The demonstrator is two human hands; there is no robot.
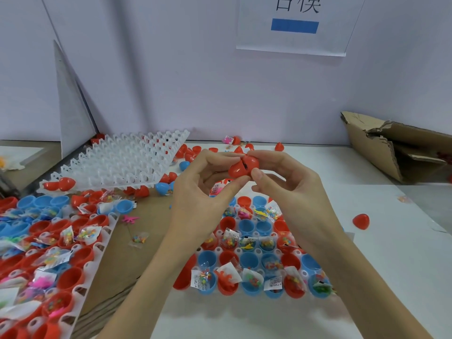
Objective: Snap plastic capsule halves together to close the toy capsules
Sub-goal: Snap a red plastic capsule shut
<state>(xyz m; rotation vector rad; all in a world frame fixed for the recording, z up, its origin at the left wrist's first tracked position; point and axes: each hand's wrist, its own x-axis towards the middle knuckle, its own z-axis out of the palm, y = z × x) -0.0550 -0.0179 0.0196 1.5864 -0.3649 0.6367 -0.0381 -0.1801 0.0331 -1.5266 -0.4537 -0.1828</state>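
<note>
A red capsule (242, 166) is held up between both hands above the table, its two halves meeting at a dark gap. My left hand (200, 189) pinches the left half with thumb and fingertips. My right hand (291, 189) pinches the right half the same way. Below the hands lies a white tray (299, 253) with several open red and blue capsule halves, many holding small bagged toys. A second such tray (94, 263) lies at the left.
An empty white tray (122, 162) leans at the back left with loose red and blue halves around it. A closed red capsule (360, 221) lies at the right. A torn cardboard box (391, 145) sits at the back right. Brown cardboard (144, 245) lies between the trays.
</note>
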